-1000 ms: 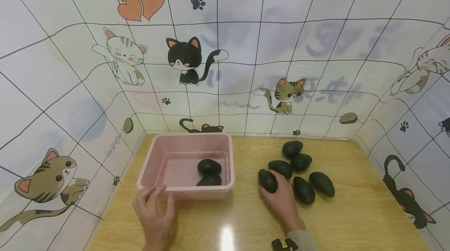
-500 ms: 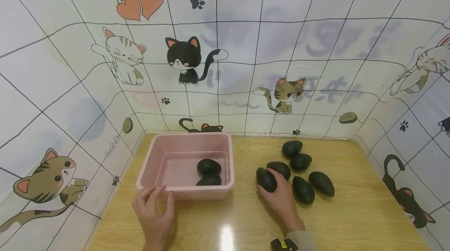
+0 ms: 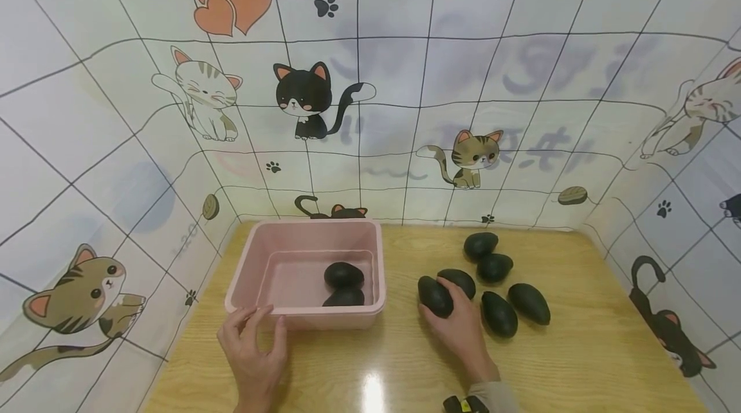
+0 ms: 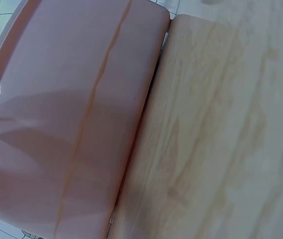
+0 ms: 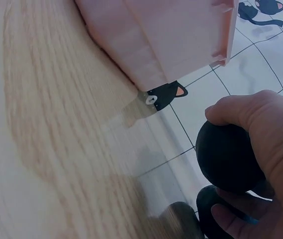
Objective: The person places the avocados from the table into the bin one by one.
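A dark green avocado [image 3: 435,297] is gripped in my right hand [image 3: 461,329], thumb and fingers round it. Right behind it, a second avocado [image 3: 458,282] lies against the fingers; the right wrist view shows this lower avocado [image 5: 208,209] beside the curled fingertips. A pink plastic bin [image 3: 307,320] stands to the left, with two avocados [image 3: 344,276] in its right half, the nearer partly hidden by the front wall. At the bin's front left, my left hand [image 3: 255,348] holds the rim, fingers over it and thumb at the front wall.
Several more avocados lie right of the right hand, among them a far one [image 3: 480,246] and a near one [image 3: 499,314]. The wooden tabletop [image 3: 405,368] meets walls with a cat print [image 3: 393,143] at the back and both sides.
My right hand has shifted slightly left with the gripped avocado, and the avocado behind it has slid left too. The left hand and the bin have stayed put.
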`<state>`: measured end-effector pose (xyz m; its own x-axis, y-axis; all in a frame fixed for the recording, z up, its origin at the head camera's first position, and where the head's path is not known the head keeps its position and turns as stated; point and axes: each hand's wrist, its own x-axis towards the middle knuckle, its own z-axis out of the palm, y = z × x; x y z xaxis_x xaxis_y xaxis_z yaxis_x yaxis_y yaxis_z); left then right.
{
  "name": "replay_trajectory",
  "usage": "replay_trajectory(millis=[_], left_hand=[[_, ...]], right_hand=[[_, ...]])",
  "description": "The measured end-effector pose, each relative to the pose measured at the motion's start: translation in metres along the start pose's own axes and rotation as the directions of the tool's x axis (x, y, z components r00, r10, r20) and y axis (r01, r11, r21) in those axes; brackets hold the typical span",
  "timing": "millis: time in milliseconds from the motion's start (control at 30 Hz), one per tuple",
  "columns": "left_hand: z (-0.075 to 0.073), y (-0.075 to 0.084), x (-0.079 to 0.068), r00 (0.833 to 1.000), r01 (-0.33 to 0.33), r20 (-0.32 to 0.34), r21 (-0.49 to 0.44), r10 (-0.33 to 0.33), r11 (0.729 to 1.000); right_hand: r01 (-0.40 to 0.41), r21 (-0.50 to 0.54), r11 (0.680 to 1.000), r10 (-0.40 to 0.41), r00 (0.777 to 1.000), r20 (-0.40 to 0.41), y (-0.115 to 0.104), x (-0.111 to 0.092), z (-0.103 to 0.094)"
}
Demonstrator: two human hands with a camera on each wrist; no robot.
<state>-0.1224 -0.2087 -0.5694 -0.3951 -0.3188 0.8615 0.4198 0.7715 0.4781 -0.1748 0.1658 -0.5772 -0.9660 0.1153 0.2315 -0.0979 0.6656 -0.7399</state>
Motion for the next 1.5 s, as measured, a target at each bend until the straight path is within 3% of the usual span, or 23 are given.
replay_trajectory(millis=[433, 900, 1500], left_hand=[[0.001, 0.002, 0.003, 1.0, -0.015, -0.017, -0.012, 0.014, 1.0], [0.001, 0.001, 0.002, 1.0, -0.011, -0.019, -0.013, 0.011, 1.0], [0.003, 0.005, 0.006, 0.999, -0.026, -0.045, -0.016, 0.025, 1.0]], right_hand=[[-0.017, 0.056, 0.998, 0.014, 0.998, 0.055, -0.007, -0.002, 0.004], [0.036, 0.047, 0.998, -0.038, 0.999, 0.035, -0.014, 0.001, 0.002], [0.041, 0.099, 0.994, -0.045, 0.998, 0.042, -0.032, 0.005, -0.005]])
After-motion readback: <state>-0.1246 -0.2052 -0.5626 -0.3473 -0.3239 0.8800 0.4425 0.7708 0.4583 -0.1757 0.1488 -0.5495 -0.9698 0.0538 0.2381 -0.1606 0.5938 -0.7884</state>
